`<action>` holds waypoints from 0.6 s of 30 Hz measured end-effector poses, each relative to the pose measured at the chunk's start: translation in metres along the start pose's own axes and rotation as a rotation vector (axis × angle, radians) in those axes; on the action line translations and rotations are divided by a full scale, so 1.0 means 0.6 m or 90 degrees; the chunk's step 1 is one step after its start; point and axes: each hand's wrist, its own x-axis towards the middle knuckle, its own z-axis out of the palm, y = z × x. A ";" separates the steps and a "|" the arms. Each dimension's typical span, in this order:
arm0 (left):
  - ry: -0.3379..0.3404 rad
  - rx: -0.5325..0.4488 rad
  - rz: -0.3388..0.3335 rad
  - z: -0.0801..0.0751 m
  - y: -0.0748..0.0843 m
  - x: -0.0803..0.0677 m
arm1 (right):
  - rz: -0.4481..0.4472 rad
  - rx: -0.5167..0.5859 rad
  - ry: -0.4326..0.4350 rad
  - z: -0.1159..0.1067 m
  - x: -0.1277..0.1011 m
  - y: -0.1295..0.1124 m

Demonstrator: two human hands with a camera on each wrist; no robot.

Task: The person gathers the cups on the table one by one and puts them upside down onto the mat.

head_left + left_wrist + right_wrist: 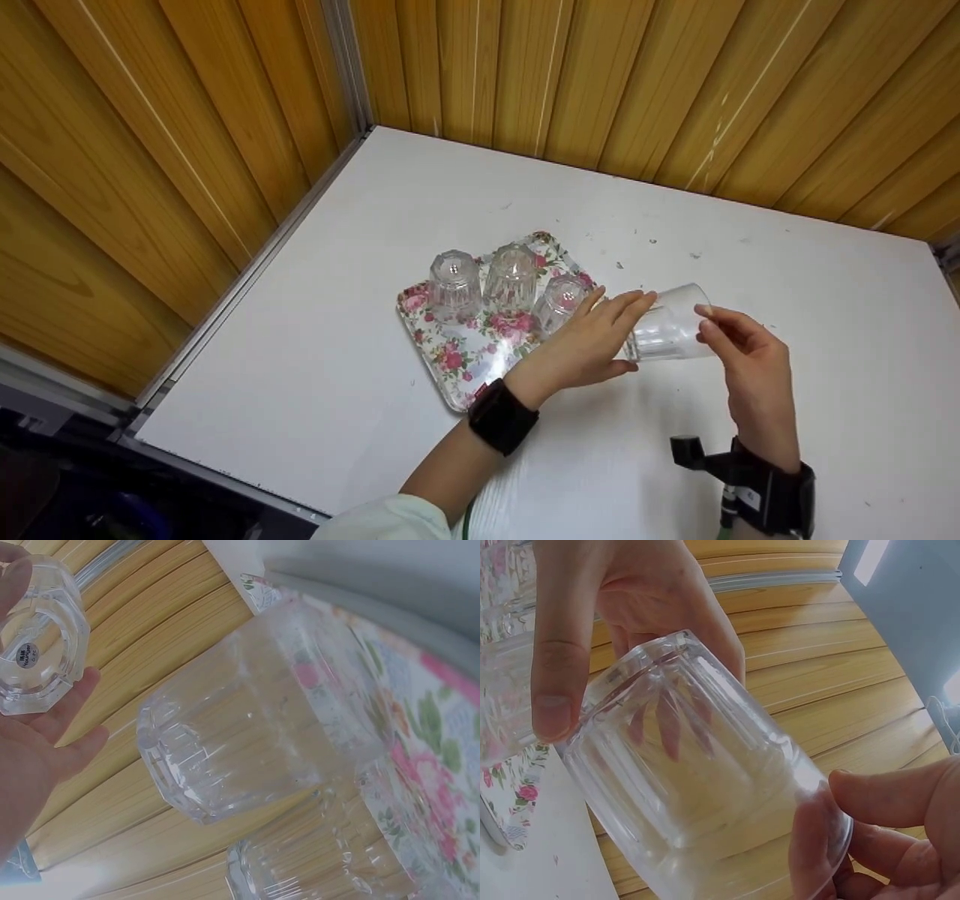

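Four glasses in all here: three upside down on the flowered tray (pixel 450 360), and a fourth glass (pixel 670 324) held in the air between both hands, just off the tray's right end. On the tray they stand in a row along the far side, left glass (pixel 453 286), middle glass (pixel 511 278), right glass (pixel 561 298), close together with little gap between them. The near half of the tray is bare flowers.

The held glass lies on its side, long axis running left to right across the head view and tilted a little. Its thick base points left toward the tray, its open mouth points right. The left hand (pixel 592 341) has its fingers laid straight over the base end with the thumb underneath, so the base is pinched between them. The right hand (pixel 750 367) pinches the rim, thumb and fingertips on the mouth; the right wrist view shows a fingertip (pixel 814 840) right on the rim.

One white table (pixel 825 337), set into a corner of wooden wall panels (pixel 675 82). The tray sits left of centre, well apart from the table's left edge and back edge. To the right of the hands and in front of them there is plain white surface for moving.
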 end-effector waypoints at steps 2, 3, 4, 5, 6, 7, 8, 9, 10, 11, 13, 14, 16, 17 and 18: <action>0.003 0.001 0.001 0.000 -0.001 0.000 | -0.001 -0.009 0.002 0.000 0.000 0.001; 0.005 0.001 0.001 0.000 -0.001 -0.001 | -0.001 -0.012 0.002 0.000 0.001 0.002; 0.006 0.001 0.002 0.001 -0.001 0.000 | -0.001 -0.015 0.002 0.000 0.001 0.002; 0.007 0.001 0.002 0.001 -0.001 0.000 | -0.001 -0.017 0.002 0.000 0.001 0.002; 0.008 0.000 0.003 0.001 -0.001 0.000 | -0.001 -0.018 0.001 0.000 0.001 0.002; 0.009 0.000 0.004 0.001 -0.002 0.000 | -0.001 -0.019 0.000 0.000 0.001 0.002; 0.008 0.001 0.003 0.001 -0.002 0.000 | -0.001 -0.021 0.001 0.000 0.001 0.002; 0.006 0.000 0.003 0.001 -0.002 0.000 | 0.000 -0.022 0.001 0.000 0.001 0.002; 0.004 -0.001 0.002 0.001 -0.002 -0.001 | -0.001 -0.024 0.001 -0.001 0.001 0.002; 0.003 -0.002 0.001 0.001 -0.002 -0.001 | -0.001 -0.024 0.001 -0.001 0.001 0.002; 0.002 -0.002 0.000 0.000 -0.002 -0.002 | -0.003 -0.025 0.001 0.000 0.001 0.002; 0.001 -0.003 -0.001 0.000 -0.001 -0.002 | -0.004 -0.024 0.002 0.000 0.001 0.002; 0.004 -0.004 0.000 -0.001 -0.001 -0.002 | -0.005 -0.022 0.000 -0.001 0.001 0.002; 0.004 -0.003 0.000 -0.001 -0.001 -0.002 | -0.005 -0.019 0.001 0.000 0.001 0.002; 0.005 -0.002 0.001 -0.001 -0.001 -0.002 | -0.006 -0.016 0.004 0.000 0.001 0.002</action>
